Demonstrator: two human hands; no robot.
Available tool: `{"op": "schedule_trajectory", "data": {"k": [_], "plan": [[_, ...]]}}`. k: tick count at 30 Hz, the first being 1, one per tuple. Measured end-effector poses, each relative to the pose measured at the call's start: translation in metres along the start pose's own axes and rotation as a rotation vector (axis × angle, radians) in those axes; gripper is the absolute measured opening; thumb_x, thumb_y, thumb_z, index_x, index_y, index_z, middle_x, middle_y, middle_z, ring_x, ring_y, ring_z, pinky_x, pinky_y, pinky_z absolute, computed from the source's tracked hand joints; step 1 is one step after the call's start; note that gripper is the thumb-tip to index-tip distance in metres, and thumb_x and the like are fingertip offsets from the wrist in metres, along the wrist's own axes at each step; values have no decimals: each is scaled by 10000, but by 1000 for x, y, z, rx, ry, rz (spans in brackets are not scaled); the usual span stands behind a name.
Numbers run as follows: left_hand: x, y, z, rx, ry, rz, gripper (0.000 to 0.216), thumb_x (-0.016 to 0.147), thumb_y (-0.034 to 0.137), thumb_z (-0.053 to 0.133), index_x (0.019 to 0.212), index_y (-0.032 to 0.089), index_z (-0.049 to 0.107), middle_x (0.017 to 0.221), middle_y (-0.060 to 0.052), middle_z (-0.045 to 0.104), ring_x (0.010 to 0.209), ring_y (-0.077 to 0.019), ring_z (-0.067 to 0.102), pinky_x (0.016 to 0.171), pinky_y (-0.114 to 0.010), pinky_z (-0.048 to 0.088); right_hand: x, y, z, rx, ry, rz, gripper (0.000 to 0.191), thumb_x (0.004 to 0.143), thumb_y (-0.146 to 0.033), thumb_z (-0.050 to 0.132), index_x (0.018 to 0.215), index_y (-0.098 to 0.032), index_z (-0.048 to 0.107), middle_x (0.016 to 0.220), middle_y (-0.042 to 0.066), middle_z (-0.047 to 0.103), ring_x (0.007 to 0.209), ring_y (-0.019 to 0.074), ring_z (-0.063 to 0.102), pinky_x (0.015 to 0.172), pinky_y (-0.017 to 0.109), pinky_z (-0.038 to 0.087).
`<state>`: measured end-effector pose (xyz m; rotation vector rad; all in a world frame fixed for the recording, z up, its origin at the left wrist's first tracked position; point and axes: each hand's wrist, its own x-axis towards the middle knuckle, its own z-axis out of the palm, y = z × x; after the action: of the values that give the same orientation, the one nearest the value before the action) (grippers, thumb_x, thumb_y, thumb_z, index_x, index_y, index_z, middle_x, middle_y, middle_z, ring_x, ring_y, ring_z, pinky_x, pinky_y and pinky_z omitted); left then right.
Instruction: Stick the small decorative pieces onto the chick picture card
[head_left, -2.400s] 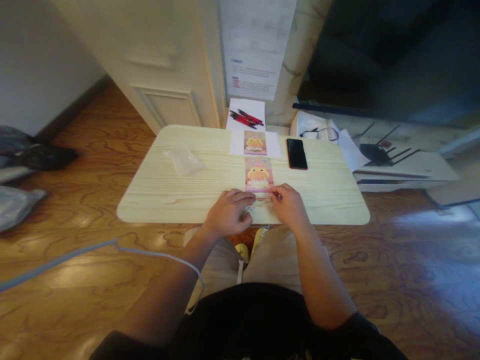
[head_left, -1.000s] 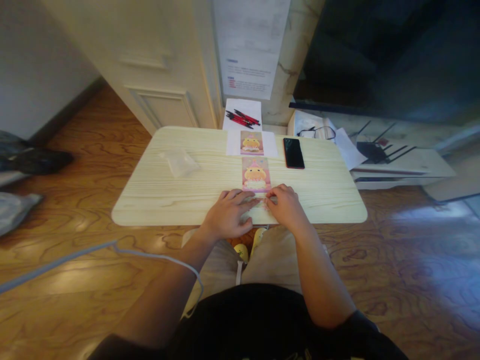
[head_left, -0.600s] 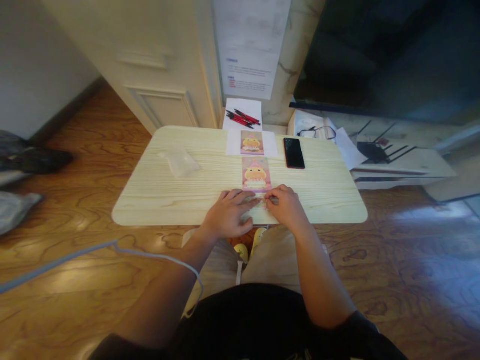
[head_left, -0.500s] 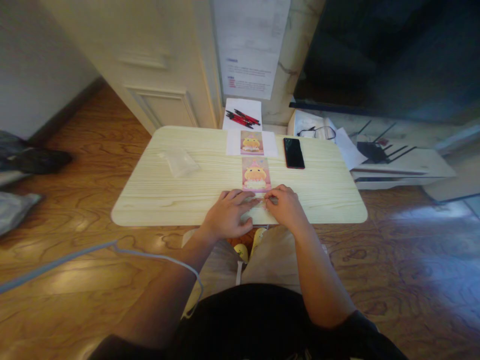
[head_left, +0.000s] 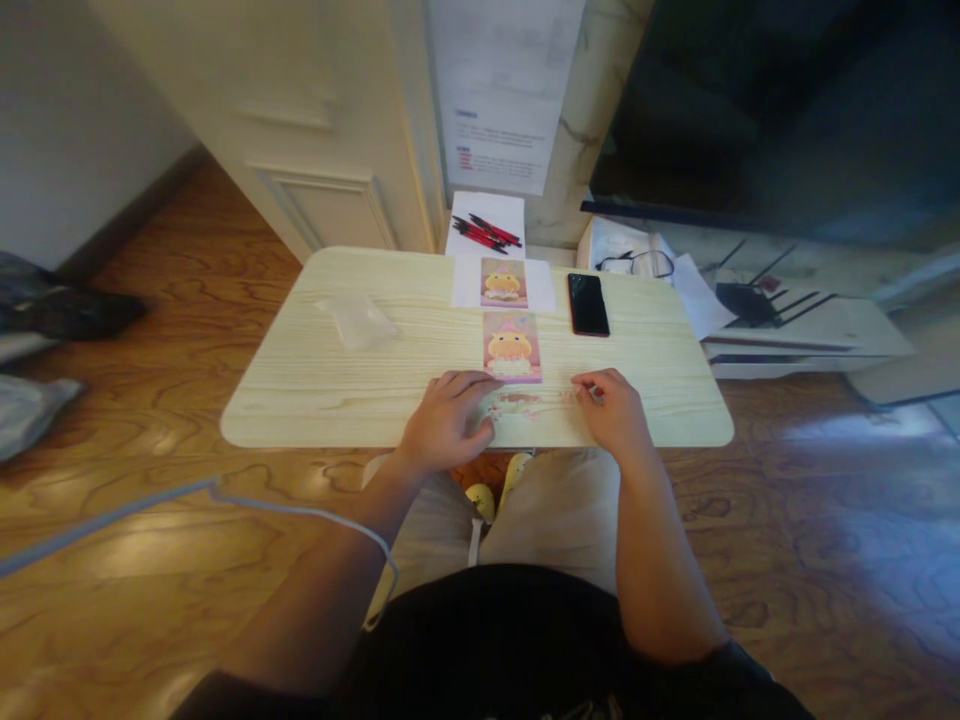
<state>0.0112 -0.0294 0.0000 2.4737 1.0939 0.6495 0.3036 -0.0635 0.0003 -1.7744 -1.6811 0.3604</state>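
Left hand (head_left: 446,420) lies flat on the sticker sheet (head_left: 519,407) while right hand (head_left: 615,410) pinches a limp sticker (head_left: 579,396) that might fold onto itself.

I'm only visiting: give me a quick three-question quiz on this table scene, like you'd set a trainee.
1. True or false: the black phone lies right of the duck card.
2. What lies on the white paper beyond the table's far edge? A red pens; B scissors; C a cup.
3. Which hand rests on the pale sheet at the near edge?
Key: 1 true; 2 A; 3 the left hand.
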Motion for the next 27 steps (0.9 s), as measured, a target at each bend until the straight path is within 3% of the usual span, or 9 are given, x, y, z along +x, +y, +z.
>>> {"op": "schedule_trajectory", "data": {"k": [4, 10, 16, 27], "plan": [[1, 0, 2, 23, 11, -33, 456, 872, 334, 571, 1309, 215, 626, 1294, -91, 639, 1177, -296, 563, 1034, -473, 432, -9, 13, -9, -14, 14, 34, 188, 910, -245, 625, 1024, -200, 768, 1014, 83, 693, 904, 231, 652, 891, 399, 535], [3, 2, 5, 84, 24, -50, 396, 887, 356, 597, 1257, 216, 626, 1228, -90, 651, 1134, -291, 574, 1005, -464, 442, -14, 5, -1, -12, -59, 23, 284, 932, -395, 676, 1126, -206, 764, 1071, 93, 666, 1018, 252, 646, 939, 408, 533], [3, 2, 6, 100, 49, -73, 292, 899, 337, 605, 1154, 197, 631, 1127, -84, 666, 1073, -270, 583, 965, -438, 457, -12, -10, 9, -51, -52, -22, 258, 931, -307, 673, 1158, -224, 764, 1084, 101, 642, 1055, 270, 615, 1007, 446, 507], [4, -4, 8, 106, 29, -183, 159, 890, 307, 630, 1007, 233, 708, 1012, -58, 680, 985, -252, 606, 882, -418, 444, -9, -32, 20, -72, -209, -113, 146, 931, -258, 706, 1059, -244, 776, 1060, 74, 655, 1043, 253, 600, 982, 419, 494]]}}
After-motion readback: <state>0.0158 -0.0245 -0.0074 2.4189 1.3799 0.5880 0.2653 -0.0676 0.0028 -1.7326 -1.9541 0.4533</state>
